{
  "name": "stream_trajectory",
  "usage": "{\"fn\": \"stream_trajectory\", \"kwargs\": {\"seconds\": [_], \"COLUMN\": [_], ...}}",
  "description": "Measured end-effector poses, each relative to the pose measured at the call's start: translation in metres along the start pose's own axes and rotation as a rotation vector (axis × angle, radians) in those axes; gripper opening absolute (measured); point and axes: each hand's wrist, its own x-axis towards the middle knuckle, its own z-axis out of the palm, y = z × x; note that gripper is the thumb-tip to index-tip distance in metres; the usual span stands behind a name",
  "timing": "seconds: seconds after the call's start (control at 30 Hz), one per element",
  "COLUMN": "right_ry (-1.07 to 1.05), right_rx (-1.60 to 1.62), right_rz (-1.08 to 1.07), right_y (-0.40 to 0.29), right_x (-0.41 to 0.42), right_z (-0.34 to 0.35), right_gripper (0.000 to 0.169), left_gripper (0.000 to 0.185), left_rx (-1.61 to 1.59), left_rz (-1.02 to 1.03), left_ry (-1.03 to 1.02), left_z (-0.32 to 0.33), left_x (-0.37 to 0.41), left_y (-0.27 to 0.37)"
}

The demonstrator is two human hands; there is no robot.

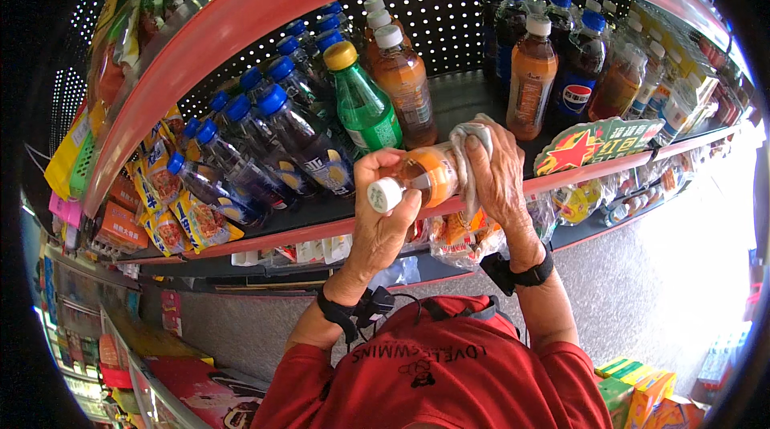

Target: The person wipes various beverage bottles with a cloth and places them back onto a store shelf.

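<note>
My left hand (385, 218) grips the capped end of a plastic bottle of amber drink (430, 176), its white cap towards the left. The bottle lies on its side in the air, in front of the shelf edge. My right hand (496, 182) presses a pale grey cloth (471, 149) round the bottle's base end. Just behind the bottle a green plastic bottle with a yellow cap (364, 104) and an orange-labelled bottle with a white cap (406, 89) stand on the shelf. Another orange-labelled bottle (532, 80) stands beyond my right hand.
Dark blue-capped bottles (307, 140) crowd the shelf's left side, beside yellow snack packets (201, 218). Pepsi bottles (579, 68) and other drinks stand at right, behind a shelf sign (592, 146). The red shelf edge (325, 229) runs beneath my hands; packaged food (460, 236) is lower down.
</note>
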Motion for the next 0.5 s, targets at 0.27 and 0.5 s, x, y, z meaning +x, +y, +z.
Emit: {"fn": "stream_trajectory", "kwargs": {"seconds": [0.27, 0.5], "right_ry": [0.011, -0.127], "right_rx": [0.079, 0.096], "right_rz": [-0.020, -0.238], "right_y": [-0.034, -0.035], "right_x": [-0.025, -0.030], "right_z": [-0.002, -0.020], "right_gripper": [0.035, 0.038], "left_gripper": [0.055, 0.055], "left_rx": [-0.132, -0.140], "left_rz": [-0.120, -0.014], "left_ry": [-0.075, -0.205], "left_z": [0.002, -0.006], "left_x": [-0.017, -0.023], "left_y": [-0.002, 0.000]}}
